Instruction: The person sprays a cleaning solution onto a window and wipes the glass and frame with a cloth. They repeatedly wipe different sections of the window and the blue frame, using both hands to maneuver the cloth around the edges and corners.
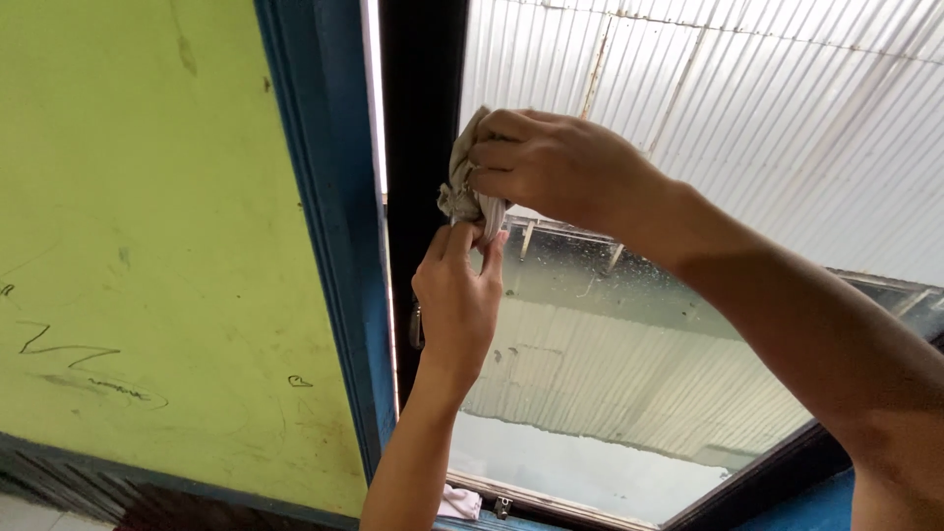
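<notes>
Two hands meet at the upper middle of the frame, both on a crumpled grey-beige cloth (464, 187) pressed against the dark window frame (423, 118). No packages or labels show; the only marks are a few black scribbles (69, 359) low on the lime-green wall (147, 216) at the left of the frame, too loose to make out.

Coming in from the right edge, the right hand (551, 167) is closed over the top of the cloth, fingers curled and bunching it tight. Rising from the bottom centre, the left hand (457, 295) pinches the hanging lower end of the cloth between thumb and fingertips (492, 246), the rest of the hand loosely curled.

A blue strip of trim (334, 246) runs between the green wall and the dark frame. Filling the right half, the glass pane (639, 374) shows spots and streaks near its middle, with pale corrugated sheeting (767, 108) seen through it. Something small and white (458, 503) lies at the bottom centre by the sill.
</notes>
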